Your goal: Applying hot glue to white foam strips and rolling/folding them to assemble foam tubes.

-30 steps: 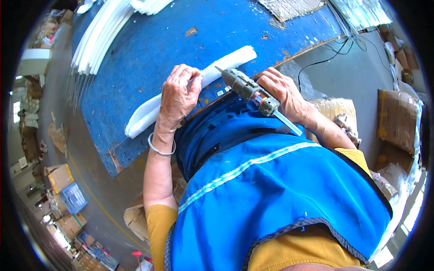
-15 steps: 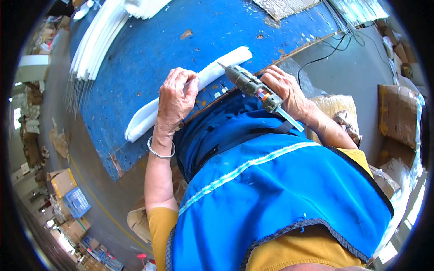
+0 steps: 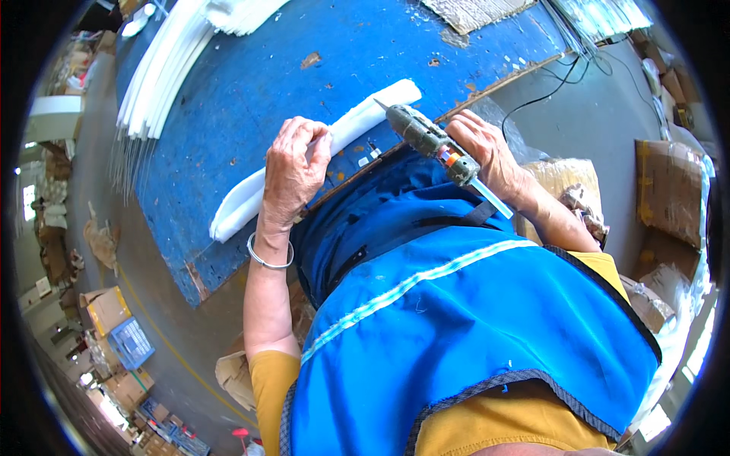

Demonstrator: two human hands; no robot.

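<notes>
- The left hand (image 3: 295, 171) presses down on a long white foam strip (image 3: 304, 156) with its fingers curled over the strip's upper edge; a thin metal bangle (image 3: 268, 260) sits on that wrist.
- The white foam strip lies flat on the blue worktable (image 3: 251, 83), running diagonally from the table's near edge at lower left up toward the right, and is slightly curved along its length.
- The right hand (image 3: 487, 148) grips a dark glue gun (image 3: 426, 140), fingers wrapped round its body; a pale glue stick (image 3: 487, 196) projects from the rear of the tool toward the person.
- The glue gun's nozzle points at the upper right end of the foam strip and sits just beside it; contact between tip and foam cannot be confirmed.
- A black cable (image 3: 547, 91) trails from the table's right edge across the grey floor.
- A stack of long white strips (image 3: 163, 72) lies on the far left part of the table, well apart from the hands.
- Small white scraps and worn patches mark the blue surface near the strip.
- The person wears a blue apron (image 3: 471, 319) over a yellow top.
- Cardboard boxes (image 3: 106, 308) stand on the floor at lower left, and more cartons (image 3: 669, 190) at right.
</notes>
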